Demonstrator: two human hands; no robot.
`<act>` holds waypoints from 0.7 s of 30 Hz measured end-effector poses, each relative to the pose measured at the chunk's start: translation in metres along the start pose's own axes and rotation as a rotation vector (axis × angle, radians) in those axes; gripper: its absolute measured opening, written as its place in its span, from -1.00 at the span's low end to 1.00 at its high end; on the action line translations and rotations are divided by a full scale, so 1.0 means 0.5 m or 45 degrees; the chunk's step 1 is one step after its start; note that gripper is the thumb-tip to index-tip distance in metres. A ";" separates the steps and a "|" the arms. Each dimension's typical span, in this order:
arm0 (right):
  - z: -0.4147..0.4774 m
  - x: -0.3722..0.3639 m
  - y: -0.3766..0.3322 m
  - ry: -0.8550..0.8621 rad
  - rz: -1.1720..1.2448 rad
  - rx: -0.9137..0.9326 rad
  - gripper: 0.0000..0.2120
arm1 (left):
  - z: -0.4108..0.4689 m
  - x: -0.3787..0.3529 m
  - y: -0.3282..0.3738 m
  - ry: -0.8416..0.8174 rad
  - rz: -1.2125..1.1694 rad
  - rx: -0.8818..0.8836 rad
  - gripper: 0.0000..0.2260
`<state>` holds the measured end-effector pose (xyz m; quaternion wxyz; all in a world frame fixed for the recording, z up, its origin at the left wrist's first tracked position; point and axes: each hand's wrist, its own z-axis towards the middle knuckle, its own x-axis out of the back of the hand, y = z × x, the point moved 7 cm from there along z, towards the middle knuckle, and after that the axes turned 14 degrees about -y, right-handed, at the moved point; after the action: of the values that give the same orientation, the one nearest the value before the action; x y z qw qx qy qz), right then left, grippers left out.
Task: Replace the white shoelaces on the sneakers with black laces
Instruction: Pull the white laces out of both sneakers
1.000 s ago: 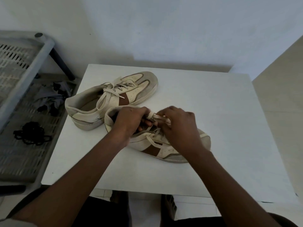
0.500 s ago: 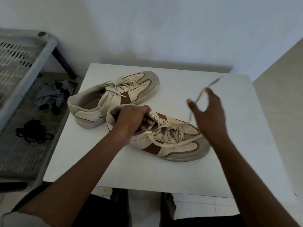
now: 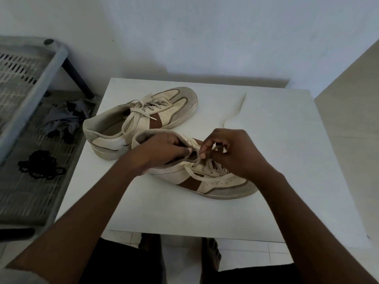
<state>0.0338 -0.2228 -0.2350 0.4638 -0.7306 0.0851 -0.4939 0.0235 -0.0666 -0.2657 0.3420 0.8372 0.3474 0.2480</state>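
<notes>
Two cream sneakers with brown side stripes lie on a white table (image 3: 287,160). The far sneaker (image 3: 143,117) keeps its white lace threaded and tied. On the near sneaker (image 3: 213,181), my left hand (image 3: 162,148) grips the collar and tongue area. My right hand (image 3: 231,152) pinches the white lace (image 3: 196,160) at the upper eyelets. A freed length of that lace (image 3: 235,113) trails over the table behind my right hand. The black laces (image 3: 39,167) lie bunched on the rack to the left.
A grey slatted plastic rack (image 3: 26,193) stands left of the table, with a crumpled grey cloth (image 3: 65,119) on its lower shelf. A white wall is close behind the table. My legs show under the table's front edge.
My right hand had swung up and right, pulling a lace end free; it has come back down to the eyelets, and the freed end now lies on the table. The left hand stayed put.
</notes>
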 end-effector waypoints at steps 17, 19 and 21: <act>0.017 -0.029 -0.002 0.165 -0.235 -0.516 -0.88 | 0.010 0.003 -0.008 0.177 -0.242 -0.069 -0.91; 0.014 -0.036 -0.008 0.175 -0.251 -0.515 -0.87 | 0.013 -0.002 -0.010 0.192 -0.277 -0.044 -0.85; 0.016 -0.049 -0.014 0.112 -0.345 -0.468 -0.84 | 0.017 -0.003 -0.013 0.255 -0.314 -0.040 -0.77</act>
<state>0.0257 -0.1998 -0.2462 0.2483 -0.7853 0.0948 -0.5592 0.0257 -0.0679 -0.2763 0.3467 0.7538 0.4760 0.2916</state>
